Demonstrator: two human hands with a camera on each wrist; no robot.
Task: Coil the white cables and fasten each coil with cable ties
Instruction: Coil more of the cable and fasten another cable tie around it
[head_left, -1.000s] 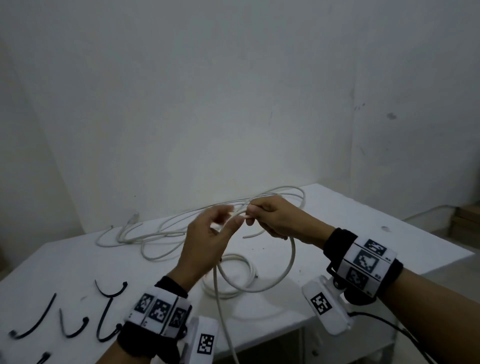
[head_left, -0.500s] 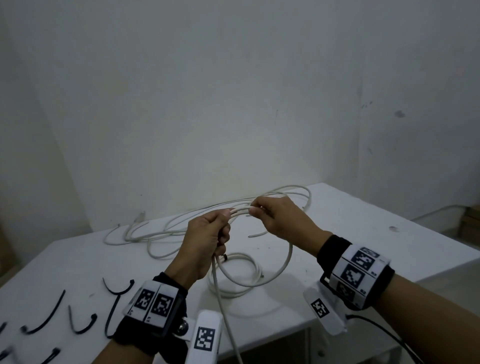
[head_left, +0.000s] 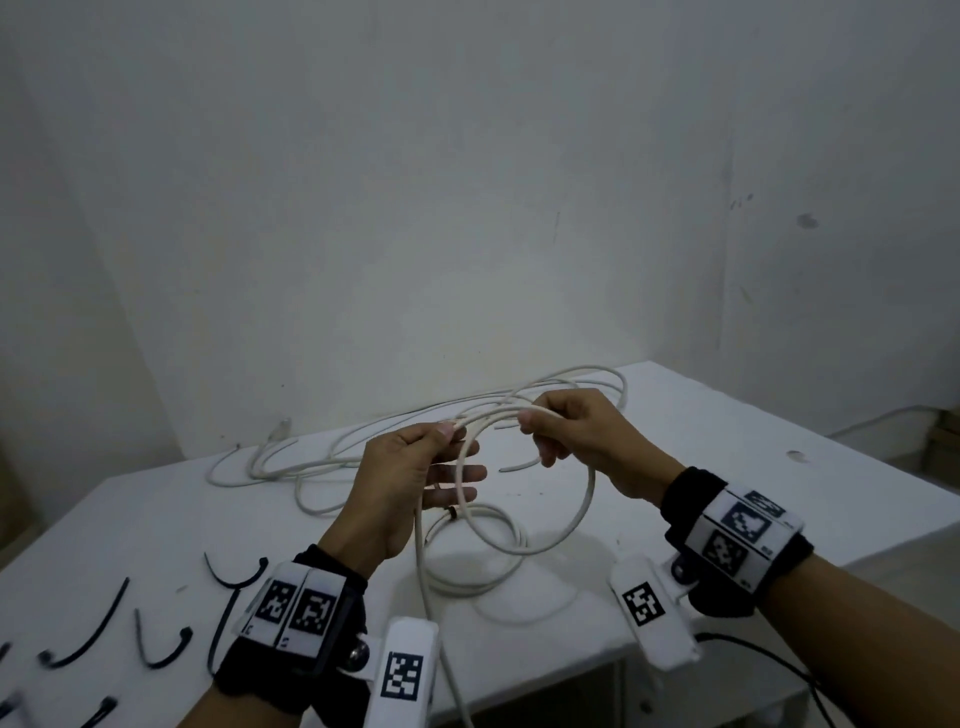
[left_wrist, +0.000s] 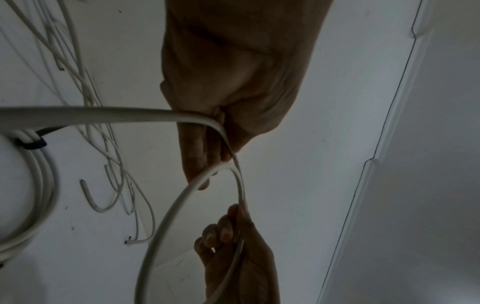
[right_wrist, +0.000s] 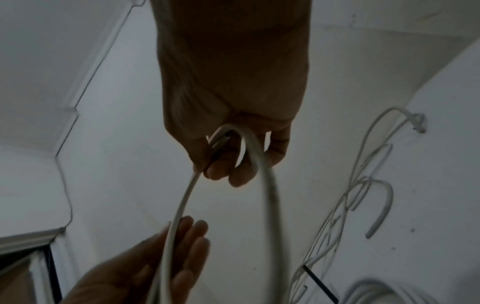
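Mid-coiling above the bench's middle, the right hand (head_left: 582, 441) clamps the white cable (head_left: 584, 512) loop while the left hand (head_left: 410, 488) pinches its next stretch, which I judge must feed rightward.

Head view: table (head_left: 779, 431) fills lower half of frame, wall behind. Loose cables (head_left: 332, 452) sprawl centre-left at table's far edge; finished coil (head_left: 498, 561) lies lower centre, nearer the front edge. Cable ties (head_left: 156, 639) sit bottom left. Both hands above table at centre — left hand (head_left: 410, 483) left of the held loop (head_left: 582, 499), right hand (head_left: 587, 441) to its upper right.
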